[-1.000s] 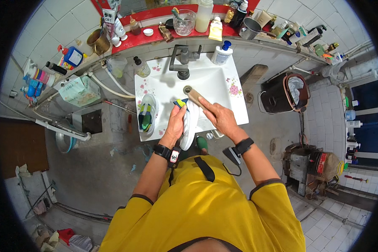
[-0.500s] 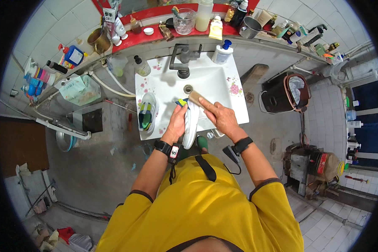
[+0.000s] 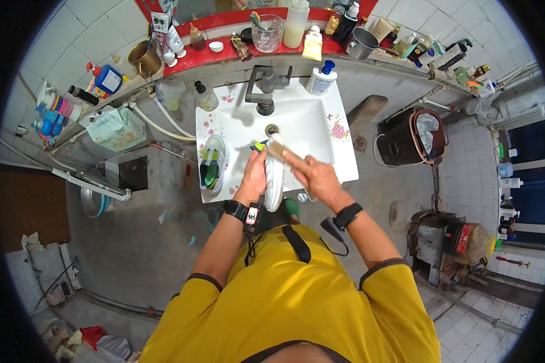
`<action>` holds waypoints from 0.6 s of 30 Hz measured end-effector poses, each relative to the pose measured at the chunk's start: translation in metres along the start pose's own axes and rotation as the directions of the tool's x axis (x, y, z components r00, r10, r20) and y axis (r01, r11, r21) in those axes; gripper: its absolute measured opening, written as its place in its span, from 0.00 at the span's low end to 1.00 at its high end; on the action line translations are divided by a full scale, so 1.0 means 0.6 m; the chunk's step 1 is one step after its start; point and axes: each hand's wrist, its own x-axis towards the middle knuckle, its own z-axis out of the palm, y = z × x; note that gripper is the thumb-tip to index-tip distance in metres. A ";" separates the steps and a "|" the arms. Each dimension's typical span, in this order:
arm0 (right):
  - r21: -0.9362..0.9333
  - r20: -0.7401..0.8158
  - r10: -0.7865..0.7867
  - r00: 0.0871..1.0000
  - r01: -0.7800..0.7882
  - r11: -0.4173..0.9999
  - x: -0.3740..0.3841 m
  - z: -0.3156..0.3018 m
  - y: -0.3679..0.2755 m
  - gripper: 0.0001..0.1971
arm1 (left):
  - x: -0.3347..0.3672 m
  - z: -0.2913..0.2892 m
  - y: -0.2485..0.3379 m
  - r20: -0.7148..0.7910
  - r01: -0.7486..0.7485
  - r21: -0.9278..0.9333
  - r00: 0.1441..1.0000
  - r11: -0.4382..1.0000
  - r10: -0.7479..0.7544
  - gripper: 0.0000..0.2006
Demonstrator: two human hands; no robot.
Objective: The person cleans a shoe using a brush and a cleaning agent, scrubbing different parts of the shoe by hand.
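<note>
Left hand: your left hand (image 3: 254,175) is closed around one white shoe (image 3: 275,181), holding it over the front edge of the sink (image 3: 312,121).
Right hand: your right hand (image 3: 315,176) grips one wooden brush (image 3: 277,149), which is pressed on the top end of this shoe.
Shoes: two; the second shoe (image 3: 212,162), white with green, lies on the left rim of the sink, well apart from your hands.
Sink: one, white with flower prints, one dark tap (image 3: 265,85) behind it.
Bucket: one dark bucket (image 3: 413,137) stands on the floor to the right.
</note>
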 end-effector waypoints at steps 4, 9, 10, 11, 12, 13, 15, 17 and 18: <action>0.002 0.023 0.012 1.000 -0.012 1.000 0.000 0.016 -0.002 0.32 | 0.007 -0.017 -0.001 -0.008 -0.020 0.082 1.000 0.996 0.021 0.16; 0.005 -0.006 0.047 0.999 -0.047 0.999 0.050 0.018 -0.008 0.31 | 0.024 -0.016 0.001 0.008 -0.080 0.063 0.997 0.995 0.079 0.15; 0.033 0.028 0.007 1.000 -0.008 0.999 0.040 0.023 -0.015 0.31 | 0.035 -0.020 0.011 -0.045 -0.074 0.008 0.996 0.997 0.074 0.15; 0.042 0.062 0.033 0.997 -0.036 0.998 0.036 0.028 -0.020 0.31 | 0.040 -0.028 0.023 -0.006 -0.128 0.015 0.992 0.992 0.128 0.15; 0.081 0.065 0.076 0.995 -0.081 0.993 0.044 0.033 -0.024 0.31 | 0.048 -0.051 0.033 -0.021 -0.124 0.004 0.992 0.992 0.124 0.16; 0.118 0.068 0.126 0.990 -0.134 0.984 0.054 0.039 -0.021 0.31 | 0.055 -0.064 0.037 -0.031 -0.112 -0.007 0.993 0.994 0.112 0.17; 0.191 0.057 0.207 0.977 -0.214 0.958 0.069 0.047 -0.003 0.31 | 0.057 -0.080 0.027 -0.048 -0.104 -0.006 0.993 0.995 0.104 0.18; 0.251 0.051 0.297 0.954 -0.300 0.920 0.067 0.065 0.025 0.31 | 0.057 -0.076 0.018 -0.054 -0.086 -0.013 0.995 0.996 0.086 0.19; 0.524 0.030 0.366 0.930 -0.326 0.787 0.069 0.069 0.026 0.33 | 0.055 -0.075 0.018 -0.047 -0.110 -0.046 0.993 0.993 0.108 0.20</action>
